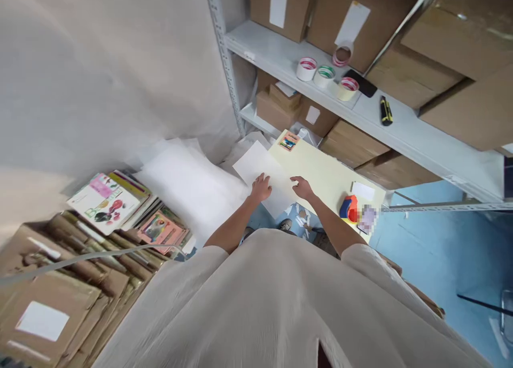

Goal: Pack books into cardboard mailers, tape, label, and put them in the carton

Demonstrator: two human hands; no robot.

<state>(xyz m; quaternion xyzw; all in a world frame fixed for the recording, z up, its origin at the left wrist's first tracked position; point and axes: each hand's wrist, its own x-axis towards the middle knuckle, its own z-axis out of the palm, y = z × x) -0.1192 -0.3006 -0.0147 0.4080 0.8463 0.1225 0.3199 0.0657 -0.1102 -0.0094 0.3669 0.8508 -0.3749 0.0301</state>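
Note:
A white sheet of paper lies flat across the left end of the pale yellow table, part of it reaching past the table's edge. My left hand rests on this sheet with its fingers spread. Near the sheet's right edge is my right hand, index finger stretched out and the others partly bent; no held object shows in it. A small picture card lies at the table's far left corner. Toward the right end stands an orange and blue tape dispenser, beside a white card.
Left of the table are large white sheets, stacked books and flattened cardboard boxes. A metal shelf ahead holds cartons, tape rolls, a black phone and a utility knife. Paper scraps litter the blue floor.

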